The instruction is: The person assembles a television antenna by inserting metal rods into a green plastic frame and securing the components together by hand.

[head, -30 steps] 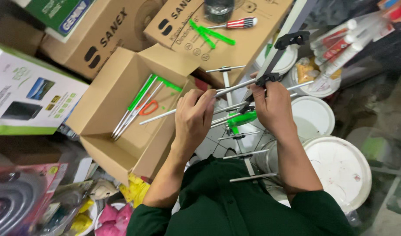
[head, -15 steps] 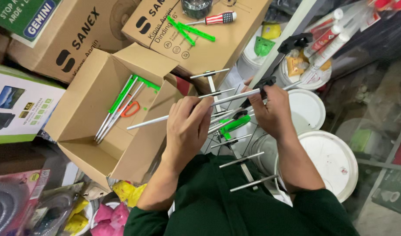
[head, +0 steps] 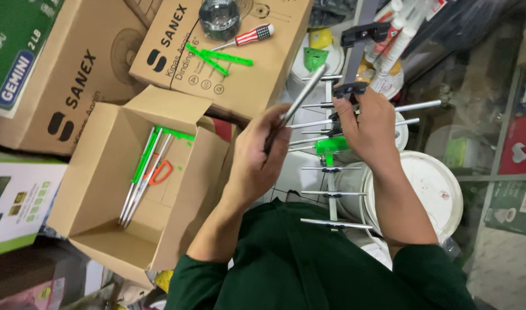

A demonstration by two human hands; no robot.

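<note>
In the middle of the frame, the left hand (head: 257, 158) is closing its grip around a thin, shiny metal rod (head: 297, 103) that is slanting up. The right hand (head: 369, 129) is gripping a metal antenna frame (head: 330, 172) with straight cross rods and a green plastic clip. At lower left, an open brown cardboard box (head: 102, 229) is holding more rods.

Single head-worn view, looking steeply down, close over own arms. Left hand (head: 257, 158) and right hand (head: 369, 126) near frame centre; open cardboard box (head: 96, 189) at 9 o'clock, white bucket lid (head: 432, 192) at 3 o'clock.
</note>
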